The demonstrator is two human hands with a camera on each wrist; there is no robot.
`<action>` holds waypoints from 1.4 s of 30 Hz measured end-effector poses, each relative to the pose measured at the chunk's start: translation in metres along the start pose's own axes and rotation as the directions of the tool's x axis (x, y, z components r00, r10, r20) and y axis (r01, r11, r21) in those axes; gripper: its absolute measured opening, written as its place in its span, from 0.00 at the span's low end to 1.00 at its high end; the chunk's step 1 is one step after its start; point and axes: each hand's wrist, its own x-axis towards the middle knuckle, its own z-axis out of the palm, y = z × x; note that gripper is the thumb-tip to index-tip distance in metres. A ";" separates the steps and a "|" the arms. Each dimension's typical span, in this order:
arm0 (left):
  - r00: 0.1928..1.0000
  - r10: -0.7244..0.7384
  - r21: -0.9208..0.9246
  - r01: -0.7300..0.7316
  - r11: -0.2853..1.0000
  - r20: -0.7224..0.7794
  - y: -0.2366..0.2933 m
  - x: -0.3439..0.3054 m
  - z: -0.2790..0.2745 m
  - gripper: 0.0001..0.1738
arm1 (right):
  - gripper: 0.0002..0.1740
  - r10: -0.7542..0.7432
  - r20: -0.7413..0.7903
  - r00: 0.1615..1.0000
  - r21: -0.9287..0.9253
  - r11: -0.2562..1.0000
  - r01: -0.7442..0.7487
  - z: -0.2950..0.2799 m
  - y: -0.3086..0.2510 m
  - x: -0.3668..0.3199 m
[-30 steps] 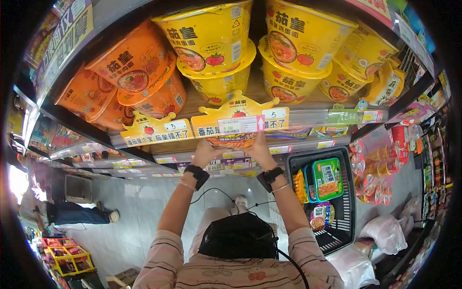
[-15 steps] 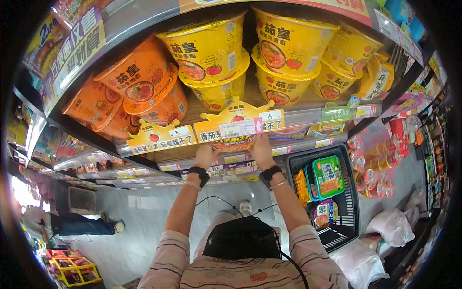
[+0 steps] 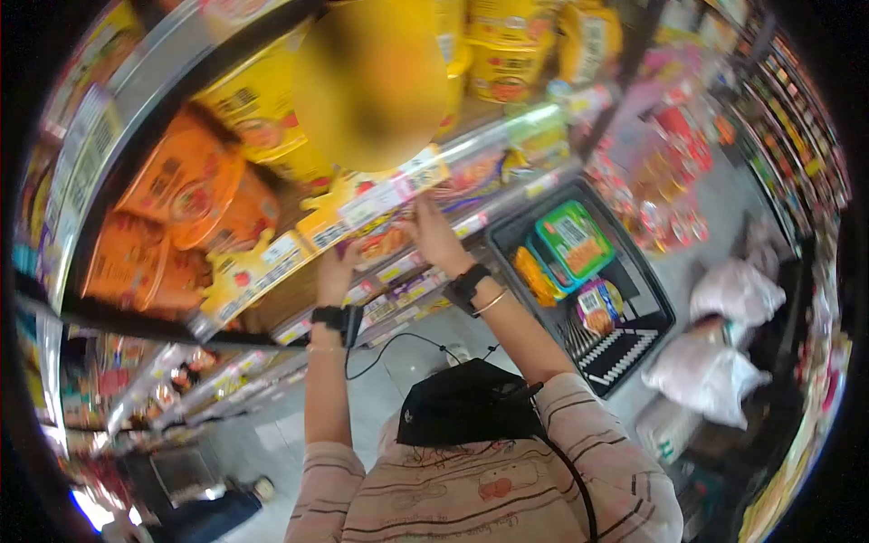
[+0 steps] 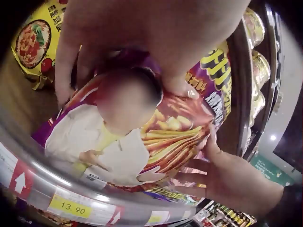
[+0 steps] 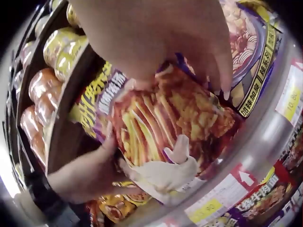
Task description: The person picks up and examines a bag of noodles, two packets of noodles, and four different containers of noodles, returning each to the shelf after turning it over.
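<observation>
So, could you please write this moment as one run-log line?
left hand: grips bag | right hand: grips same bag | bag: at shelf edge | basket: green box and purple tub inside

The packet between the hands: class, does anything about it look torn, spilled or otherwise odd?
Nothing stands out. The packet, held by the left hand and the right hand, looks slightly creased beside the latter, probably from gripping. No tear or spill shows; the hands hide part of it.
</observation>
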 end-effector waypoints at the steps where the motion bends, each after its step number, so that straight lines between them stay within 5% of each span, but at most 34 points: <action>1: 0.997 0.072 -0.050 -0.073 0.996 -0.029 0.007 -0.005 -0.003 0.28 | 0.33 0.035 0.020 0.999 0.082 0.996 -0.036 -0.009 -0.009 -0.007; 3: 0.991 0.116 0.041 -0.114 0.993 -0.065 -0.016 -0.008 -0.003 0.30 | 0.32 -0.077 -0.028 0.997 0.148 0.986 0.080 -0.029 -0.018 -0.031; 5: 0.965 0.253 -0.109 -0.245 0.963 0.067 -0.037 -0.017 -0.012 0.31 | 0.29 0.055 0.173 0.983 0.423 0.898 -0.125 -0.056 -0.018 -0.069; 7: 0.962 0.265 0.020 -0.264 0.964 -0.071 -0.066 -0.040 -0.017 0.27 | 0.22 0.234 0.291 0.928 0.431 0.834 -0.345 -0.101 -0.033 -0.115; 10: 0.993 0.100 0.048 -0.098 0.994 -0.058 -0.075 -0.079 -0.027 0.18 | 0.21 0.524 0.475 0.707 0.295 0.662 -0.689 -0.143 -0.015 -0.192; 15: 0.939 -0.096 -0.172 0.160 0.972 0.329 -0.125 -0.102 0.010 0.09 | 0.14 0.700 0.308 0.644 0.304 0.569 -0.764 -0.201 0.003 -0.270; 17: 0.895 -0.143 -0.192 0.242 0.951 0.423 -0.104 -0.111 0.045 0.07 | 0.14 0.730 0.203 0.652 0.369 0.560 -0.742 -0.215 0.016 -0.284; 18: 0.856 -0.107 -0.151 0.210 0.966 0.506 -0.088 -0.109 0.060 0.08 | 0.13 0.776 0.192 0.601 0.382 0.505 -0.774 -0.226 0.013 -0.278; 21: 0.752 0.022 -0.213 0.159 0.964 0.659 -0.033 -0.085 0.121 0.10 | 0.13 0.755 0.154 0.637 0.399 0.542 -0.739 -0.237 0.049 -0.276; 25: 0.656 0.315 -0.244 -0.200 0.949 0.686 0.051 -0.044 0.221 0.12 | 0.17 0.588 0.096 0.803 0.063 0.801 -0.595 -0.220 0.117 -0.253; 27: 0.604 0.502 -0.082 -0.586 0.806 0.619 0.052 -0.021 0.273 0.14 | 0.22 0.506 0.163 0.847 -0.121 0.862 -0.492 -0.209 0.140 -0.239; 28: 0.599 0.450 0.048 -0.633 0.772 0.663 0.045 -0.009 0.295 0.14 | 0.25 0.467 0.204 0.861 -0.207 0.880 -0.428 -0.202 0.149 -0.232; 30: 0.601 0.327 0.290 -0.704 0.648 0.729 0.028 0.010 0.331 0.16 | 0.28 0.556 0.333 0.762 -0.128 0.827 -0.548 -0.184 0.159 -0.219; 33: 0.616 -0.060 0.528 -0.618 0.582 0.786 0.019 0.014 0.354 0.16 | 0.29 0.654 0.376 0.657 -0.138 0.740 -0.658 -0.158 0.173 -0.213; 37: 0.671 -0.079 0.577 -0.565 0.590 0.737 0.028 0.017 0.364 0.12 | 0.28 0.690 0.359 0.629 -0.199 0.715 -0.670 -0.141 0.190 -0.216; 40: 0.666 -0.116 0.594 -0.556 0.581 0.737 0.041 0.020 0.358 0.09 | 0.21 0.594 0.357 0.721 -0.216 0.803 -0.555 -0.149 0.192 -0.218; 42: 0.627 0.026 0.439 -0.575 0.691 0.779 0.057 0.021 0.337 0.10 | 0.16 0.509 0.404 0.760 -0.181 0.859 -0.479 -0.167 0.192 -0.217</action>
